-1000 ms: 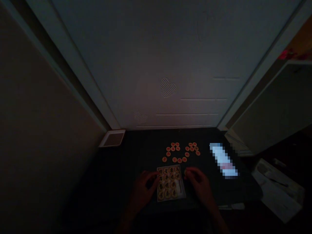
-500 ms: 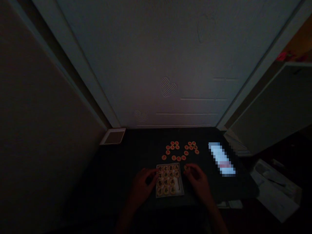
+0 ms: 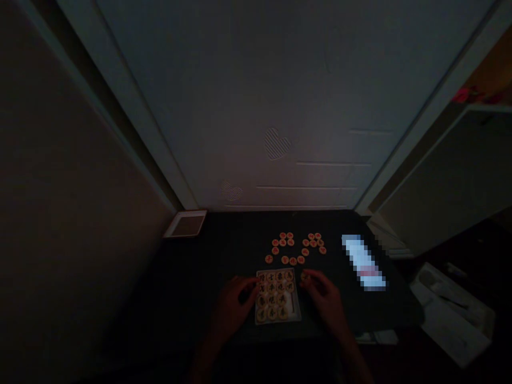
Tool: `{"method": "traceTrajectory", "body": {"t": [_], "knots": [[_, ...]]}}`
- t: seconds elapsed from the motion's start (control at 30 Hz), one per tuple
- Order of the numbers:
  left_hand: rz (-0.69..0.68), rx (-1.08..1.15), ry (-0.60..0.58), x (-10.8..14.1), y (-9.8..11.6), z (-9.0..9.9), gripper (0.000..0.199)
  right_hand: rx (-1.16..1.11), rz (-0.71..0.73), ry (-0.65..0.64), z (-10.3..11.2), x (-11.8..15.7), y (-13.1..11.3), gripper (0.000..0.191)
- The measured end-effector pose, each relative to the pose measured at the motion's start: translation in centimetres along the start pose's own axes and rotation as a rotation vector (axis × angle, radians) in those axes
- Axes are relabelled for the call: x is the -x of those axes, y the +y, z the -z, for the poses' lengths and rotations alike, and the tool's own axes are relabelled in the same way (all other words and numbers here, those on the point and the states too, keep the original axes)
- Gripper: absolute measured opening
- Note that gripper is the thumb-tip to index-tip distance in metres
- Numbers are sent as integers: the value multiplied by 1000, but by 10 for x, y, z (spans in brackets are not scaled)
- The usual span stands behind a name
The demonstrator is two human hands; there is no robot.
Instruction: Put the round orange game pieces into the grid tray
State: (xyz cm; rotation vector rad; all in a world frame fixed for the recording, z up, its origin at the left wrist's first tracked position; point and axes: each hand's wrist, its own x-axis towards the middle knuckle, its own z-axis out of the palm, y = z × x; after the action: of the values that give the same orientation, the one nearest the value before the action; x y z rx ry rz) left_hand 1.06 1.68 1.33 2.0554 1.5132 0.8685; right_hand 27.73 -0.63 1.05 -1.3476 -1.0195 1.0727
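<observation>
A small clear tray point(image 3: 296, 316) holds several Chinese chess pieces with black characters, laid out in rows; its lower right corner shows bare floor. My left hand point(image 3: 235, 300) is at the tray's left edge, thumb and forefinger closed on the rim near the upper left piece. Just right of the tray, my right hand point(image 3: 326, 297) pinches one chess piece point(image 3: 304, 276) between thumb and fingers. Beyond the tray, several red-lettered chess pieces point(image 3: 293, 261) lie face up on the dark table point(image 3: 192, 282) in a winding line.
To the right, a bright blurred-out rectangle point(image 3: 362, 261) lies on the table. A shallow light-rimmed box point(image 3: 202, 217) sits at the back left corner. A pale panel with hearts point(image 3: 276, 144) rises behind the table. A white box point(image 3: 460, 325) is low at the right.
Almost nothing differs. The held chess piece shows slightly more, and the view has shifted very slightly; both hands stay in place.
</observation>
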Motion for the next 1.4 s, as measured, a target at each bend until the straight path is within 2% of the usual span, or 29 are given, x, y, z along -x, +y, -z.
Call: {"method": "traceTrajectory", "body": {"t": [0.23, 0.37, 0.57, 0.7, 0.8, 0.93, 1.13, 1.4], "knots": [[-22, 95, 62, 2, 5, 6, 22, 36, 4, 24, 2, -2, 3, 44], [-14, 165, 122, 2, 25, 4, 22, 10, -4, 45, 1, -1, 1, 44], [-8, 342, -63, -8, 74, -13, 19, -19, 0, -43, -9, 11, -16, 39], [79, 475, -99, -14, 92, -20, 19, -28, 18, -57, -16, 21, -29, 37], [141, 601, -100, -15, 94, -21, 18, -28, 27, -61, -19, 27, -35, 35], [192, 703, -113, -13, 93, -20, 18, 41, 125, -96, -21, 30, -35, 28], [201, 717, -105, -12, 92, -19, 17, 103, 249, -110, -21, 30, -28, 21], [257, 734, -125, -13, 85, -25, 17, 204, 331, -162, -17, 31, -29, 20]]}}
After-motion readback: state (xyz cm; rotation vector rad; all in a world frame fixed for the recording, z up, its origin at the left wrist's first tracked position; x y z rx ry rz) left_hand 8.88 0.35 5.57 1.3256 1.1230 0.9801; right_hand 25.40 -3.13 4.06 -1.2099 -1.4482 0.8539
